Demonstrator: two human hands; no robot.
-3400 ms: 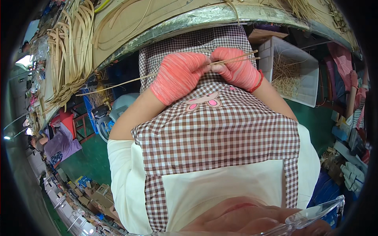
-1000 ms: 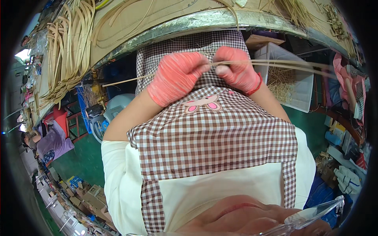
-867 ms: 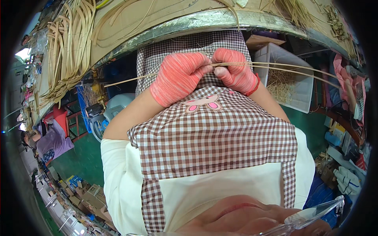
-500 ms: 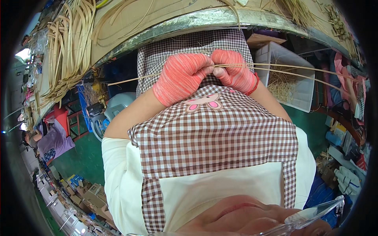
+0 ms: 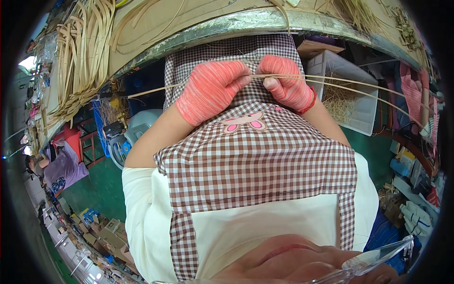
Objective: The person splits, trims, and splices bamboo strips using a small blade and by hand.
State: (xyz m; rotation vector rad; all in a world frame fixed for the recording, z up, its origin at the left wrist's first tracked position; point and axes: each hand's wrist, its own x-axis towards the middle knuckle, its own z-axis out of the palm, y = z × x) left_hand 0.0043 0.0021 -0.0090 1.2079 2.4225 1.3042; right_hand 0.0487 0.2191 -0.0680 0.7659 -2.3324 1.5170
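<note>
– Hands first. How many?
– Two, both in mottled coral-pink gloves, raised above the lap, near each other with a narrow gap between.
– And the left hand (image 5: 210,90)?
– Curled, thumb against fingertips, pinching thin tan strips (image 5: 257,75).
– The right hand (image 5: 288,83)?
– Fingers bent, thumb just below the strips. Hard to say whether gripping or simply letting them cross the front of the glove. One red band (image 5: 313,99) at the wrist.
– Count of strips?
– Two on the right side, spreading apart beyond the wrist and crossing in front of one pale plastic bin (image 5: 368,120). On the left, just one end visible, past the wrist.
– Inside the bin?
– One loose heap of straw-like scraps (image 5: 336,102), too tangled to count.
– On the worktable (image 5: 198,28)?
– One big bundle of flat strips (image 5: 85,52) at the left, one sheaf of finer strands (image 5: 357,16) toward the right.
– Clothing?
– One brown-and-white checked apron (image 5: 255,175), bearing one animal-face patch (image 5: 246,124) with two pink ovals.
</note>
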